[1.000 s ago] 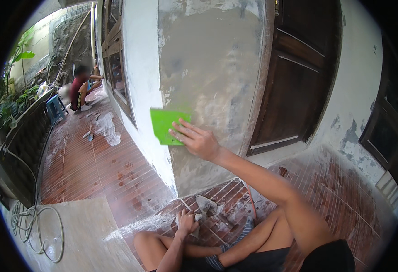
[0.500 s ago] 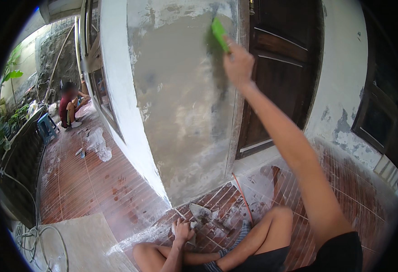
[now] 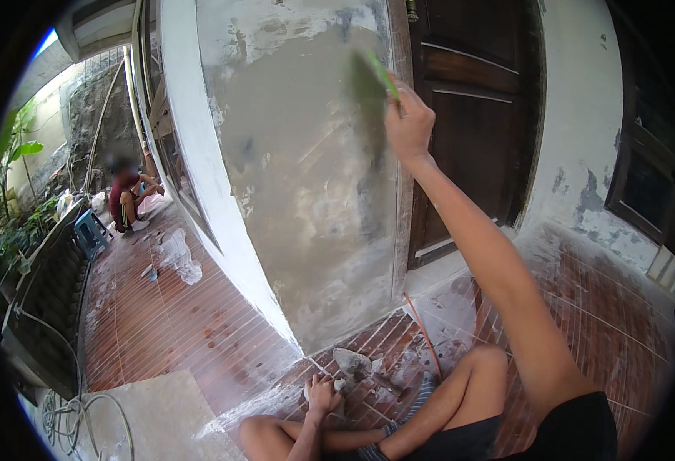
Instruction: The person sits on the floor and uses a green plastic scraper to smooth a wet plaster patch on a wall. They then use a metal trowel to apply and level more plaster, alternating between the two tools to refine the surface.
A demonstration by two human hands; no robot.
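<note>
My right hand is raised at the upper right of the wall panel, closed around a green flat spreader. The spreader is seen nearly edge-on, close to the grey plastered wall; whether it touches cannot be made out. Its dark shadow falls on the plaster beside it. Low in front of my crossed legs, my left hand is closed, fingers curled, with something whitish partly hidden under it. A trowel smeared with grey plaster lies on the tiles just beyond that hand.
A dark wooden door stands right of the plaster. An orange cord runs over the dusty tiles. At far left are a crouching person, a blue stool, a plastic sheet and a coiled hose.
My right hand has moved slightly downward with the spreader, which has turned from showing its flat face to nearly edge-on. The view has shifted a little; my left hand stays low.
</note>
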